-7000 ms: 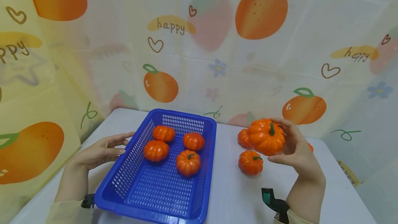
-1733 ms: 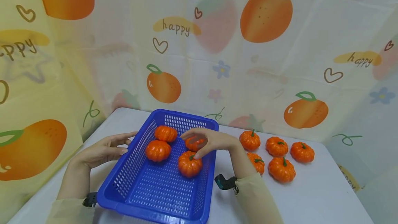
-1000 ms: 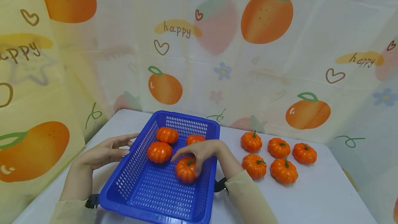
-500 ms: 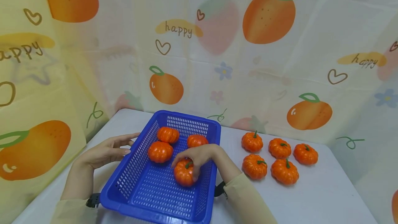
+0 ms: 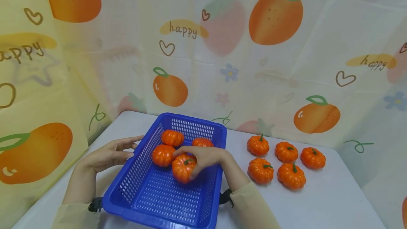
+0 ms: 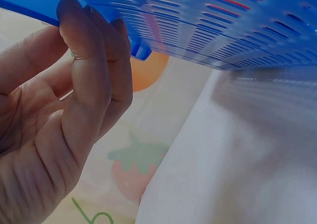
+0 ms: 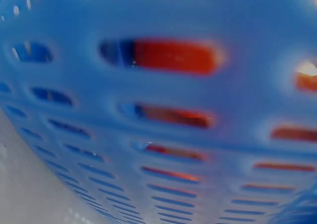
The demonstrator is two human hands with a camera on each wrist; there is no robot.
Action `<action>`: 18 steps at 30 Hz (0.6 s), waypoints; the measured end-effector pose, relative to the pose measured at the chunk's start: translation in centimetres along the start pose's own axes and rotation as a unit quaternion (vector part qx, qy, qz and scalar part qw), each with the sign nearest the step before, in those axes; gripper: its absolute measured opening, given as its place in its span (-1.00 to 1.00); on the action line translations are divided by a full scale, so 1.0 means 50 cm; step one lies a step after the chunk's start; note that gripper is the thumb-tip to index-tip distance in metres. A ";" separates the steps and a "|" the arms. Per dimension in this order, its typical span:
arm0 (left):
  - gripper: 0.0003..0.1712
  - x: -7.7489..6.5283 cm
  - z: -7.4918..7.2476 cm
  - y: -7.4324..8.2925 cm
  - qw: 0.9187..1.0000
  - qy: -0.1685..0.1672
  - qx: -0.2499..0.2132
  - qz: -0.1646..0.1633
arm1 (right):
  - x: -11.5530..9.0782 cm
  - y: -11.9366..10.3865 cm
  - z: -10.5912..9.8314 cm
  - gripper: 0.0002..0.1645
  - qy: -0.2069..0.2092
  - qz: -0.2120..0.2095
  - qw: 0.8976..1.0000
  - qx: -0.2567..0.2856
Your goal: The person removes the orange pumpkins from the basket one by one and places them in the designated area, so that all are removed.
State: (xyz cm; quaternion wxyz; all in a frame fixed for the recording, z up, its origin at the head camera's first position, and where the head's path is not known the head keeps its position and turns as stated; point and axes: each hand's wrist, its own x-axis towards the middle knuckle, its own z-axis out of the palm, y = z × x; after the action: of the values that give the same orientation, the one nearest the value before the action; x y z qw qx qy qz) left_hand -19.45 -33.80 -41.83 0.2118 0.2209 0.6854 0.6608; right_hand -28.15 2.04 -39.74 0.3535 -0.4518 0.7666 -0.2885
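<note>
Inside the blue plastic basket (image 5: 165, 212), my right hand (image 5: 203, 158) grips a small orange pumpkin (image 5: 182, 169) with a green stem, fingers on its far side and thumb on its near side. This pumpkin overlaps another pumpkin (image 5: 163, 155) at its left. Two more pumpkins lie farther back, one pumpkin (image 5: 172, 138) at left and one pumpkin (image 5: 202, 142) at right, partly hidden by my hand. My left hand (image 5: 109, 155) is at the basket's left side, fingers loosely bent; in the left wrist view its fingertips (image 6: 74, 11) meet the rim.
On the white table (image 5: 330, 193) right of the basket, several pumpkins stand in two rows, among them a front pumpkin (image 5: 292, 176). A patterned curtain (image 5: 241, 80) hangs behind the table. The right wrist view is filled by the basket's slotted wall (image 7: 163, 135).
My right hand came from the table's right side into the basket and took hold of the front pumpkin. That pumpkin has moved left and back. My left hand stayed at the basket's side.
</note>
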 end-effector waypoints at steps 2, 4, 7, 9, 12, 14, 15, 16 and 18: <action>-0.32 0.001 -0.001 -0.001 1.000 0.000 0.000 -0.001 | -0.006 -0.005 0.002 -0.08 0.021 -0.002 1.000 0.006; -0.31 0.002 -0.002 -0.002 1.000 0.001 0.000 -0.003 | -0.014 -0.010 0.003 -0.09 0.048 -0.007 0.999 0.005; -0.31 0.002 -0.004 -0.004 1.000 0.001 0.001 -0.005 | -0.032 -0.016 0.000 -0.10 0.089 -0.026 0.996 0.005; -0.31 0.002 -0.005 -0.006 1.000 0.001 0.001 -0.005 | -0.046 -0.019 -0.004 -0.11 0.115 -0.045 0.992 0.010; -0.30 0.002 -0.007 -0.008 1.000 0.001 0.001 -0.004 | -0.072 -0.020 -0.009 -0.12 0.148 -0.072 0.986 0.040; -0.30 0.003 -0.007 -0.008 1.000 0.001 0.003 -0.004 | -0.093 -0.020 -0.012 -0.11 0.170 -0.084 0.980 0.061; -0.30 0.003 -0.007 -0.009 1.000 0.002 0.004 -0.005 | -0.103 -0.020 -0.013 -0.11 0.180 -0.089 0.977 0.069; -0.30 0.003 -0.008 -0.008 1.000 0.002 0.005 -0.006 | -0.114 -0.020 -0.014 -0.10 0.191 -0.095 0.974 0.076; -0.31 0.002 -0.009 -0.007 1.000 0.004 0.005 -0.009 | -0.135 -0.021 -0.017 -0.08 0.213 -0.103 0.969 0.079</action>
State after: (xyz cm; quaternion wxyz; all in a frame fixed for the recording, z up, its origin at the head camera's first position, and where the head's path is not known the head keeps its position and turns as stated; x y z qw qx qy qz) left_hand -19.78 -34.12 -42.16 0.2139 0.2133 0.6916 0.6560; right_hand -26.01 7.72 -36.54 0.1852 -0.4274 0.7485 -0.4721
